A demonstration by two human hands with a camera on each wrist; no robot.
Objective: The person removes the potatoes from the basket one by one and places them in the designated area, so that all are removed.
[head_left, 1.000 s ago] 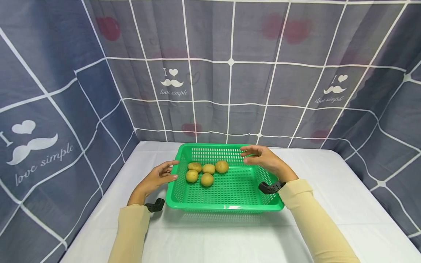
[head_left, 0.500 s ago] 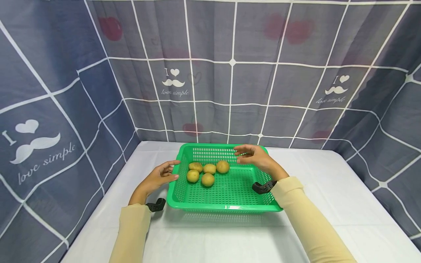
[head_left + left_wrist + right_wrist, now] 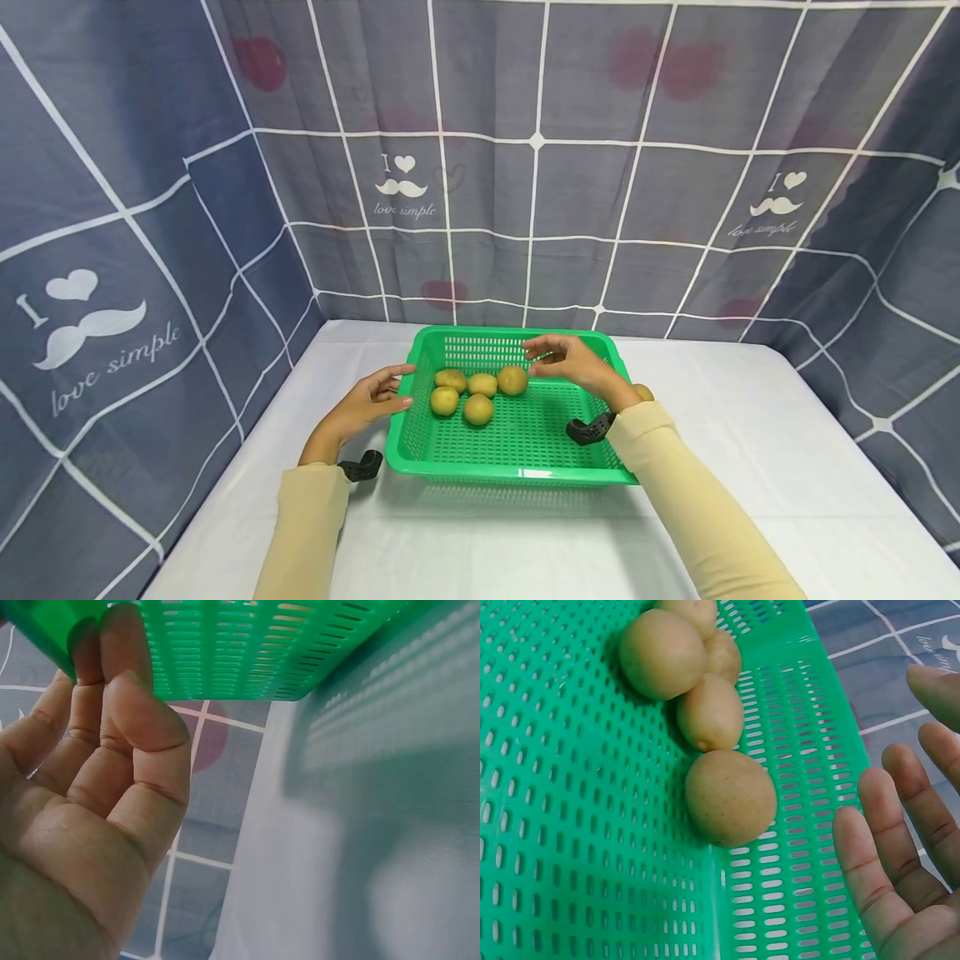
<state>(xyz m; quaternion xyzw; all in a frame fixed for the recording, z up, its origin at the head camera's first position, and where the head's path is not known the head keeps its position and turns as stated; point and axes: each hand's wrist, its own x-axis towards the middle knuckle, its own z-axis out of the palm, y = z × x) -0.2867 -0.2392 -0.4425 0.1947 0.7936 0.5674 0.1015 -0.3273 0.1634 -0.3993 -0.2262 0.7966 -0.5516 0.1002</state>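
Note:
In the head view, a green plastic basket (image 3: 517, 475) with slotted walls holds several yellow-brown potatoes, grouped at its left and back. The nearest of them to my right hand is a round potato (image 3: 513, 381). My left hand (image 3: 365, 408) holds the basket's left rim, with the thumb and index fingertip over it; in the left wrist view other fingers (image 3: 124, 645) reach beneath the rim. My right hand (image 3: 573, 364) hovers over the back of the basket, fingers spread apart and loosely bent, with nothing in it.
Another potato (image 3: 642, 392) shows just outside the basket's right side, partly hidden by my right wrist. A white cloth (image 3: 720, 400) covers the table. Dark grey curtains (image 3: 570, 192) with white grid lines close off the back and sides.
My right hand has moved left over the basket towards the potatoes. The potato beyond the right rim has come into view behind the wrist. The left hand stays at the rim.

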